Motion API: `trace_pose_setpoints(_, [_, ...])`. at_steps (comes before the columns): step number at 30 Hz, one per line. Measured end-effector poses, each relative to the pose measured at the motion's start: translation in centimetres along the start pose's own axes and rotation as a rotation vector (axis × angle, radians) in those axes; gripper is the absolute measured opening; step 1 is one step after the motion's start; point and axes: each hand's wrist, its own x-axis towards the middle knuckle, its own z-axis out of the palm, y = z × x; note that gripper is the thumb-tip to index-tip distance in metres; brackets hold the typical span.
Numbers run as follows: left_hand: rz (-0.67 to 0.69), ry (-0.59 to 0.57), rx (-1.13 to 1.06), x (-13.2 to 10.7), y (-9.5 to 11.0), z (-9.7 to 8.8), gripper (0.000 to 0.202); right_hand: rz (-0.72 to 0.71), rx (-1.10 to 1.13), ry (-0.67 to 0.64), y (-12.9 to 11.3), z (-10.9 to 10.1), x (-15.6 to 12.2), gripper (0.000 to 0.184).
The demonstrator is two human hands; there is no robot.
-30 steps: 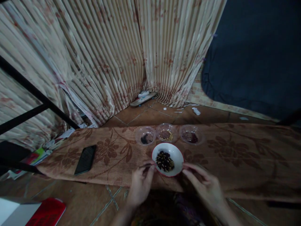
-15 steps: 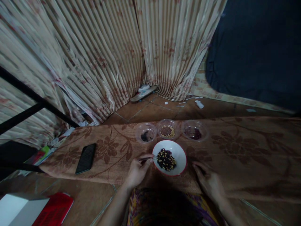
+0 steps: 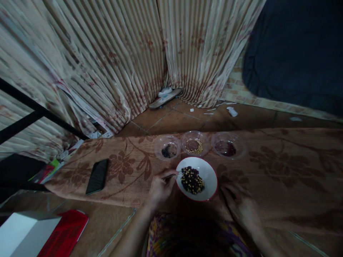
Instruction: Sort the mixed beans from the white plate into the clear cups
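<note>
A white bowl with a red rim (image 3: 207, 171) holds a heap of mixed dark and yellow beans (image 3: 192, 180) on a brown flowered cloth (image 3: 281, 167). My left hand (image 3: 160, 188) is closed on thin tweezers (image 3: 171, 175) whose tips reach the bowl's left edge. My right hand (image 3: 238, 200) lies low on the cloth to the right of the bowl, blurred, fingers not clear. Behind the bowl stand three clear cups: dark beans (image 3: 167, 147), yellow beans (image 3: 195, 143), reddish beans (image 3: 227, 145).
A black phone (image 3: 97, 176) lies on the cloth at left. A red book (image 3: 65, 232) and a white box (image 3: 20, 233) sit on the tiled floor at lower left. Striped curtains (image 3: 128, 57) hang behind, with a sandal (image 3: 166, 99) at their foot. A black metal frame (image 3: 34, 114) crosses the left.
My right hand has left the bowl's rim and dropped to the cloth on the right. My left hand now holds the tweezers at the bowl's left edge. The view shifted slightly.
</note>
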Motion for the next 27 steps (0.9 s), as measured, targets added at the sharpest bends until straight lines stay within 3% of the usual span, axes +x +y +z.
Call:
trace_pose_setpoints(5, [-0.059,-0.111,-0.005,-0.1,2.7,-1.9,0.015,-0.009,-0.019,0.005,-0.3,-0.1,0.0,0.038])
trace_pose_setpoints(9, [-0.146,-0.257,0.123,0.4,4.1,-2.6,0.017,-0.019,-0.034,-0.004,-0.4,-0.2,0.0,0.037])
trace_pose_setpoints(13, [-0.153,-0.289,0.218,1.8,3.8,-0.2,0.020,-0.023,-0.052,0.004,-0.5,-0.2,0.0,0.035])
trace_pose_setpoints(17, [-0.084,-0.250,0.106,3.2,2.9,3.6,0.021,0.001,-0.046,-0.009,-0.6,-0.2,0.0,0.033])
trace_pose_setpoints(19, [-0.078,-0.237,0.061,3.5,2.7,4.5,0.021,0.006,-0.040,-0.019,-0.6,-0.2,0.0,0.034])
trace_pose_setpoints(22, [-0.085,-0.214,0.000,3.2,3.1,3.3,0.018,0.008,-0.045,-0.031,-0.7,-0.3,0.1,0.034])
trace_pose_setpoints(27, [-0.120,-0.287,-0.010,2.0,4.1,-1.8,0.022,-0.001,-0.066,-0.037,-0.8,-0.4,0.1,0.033])
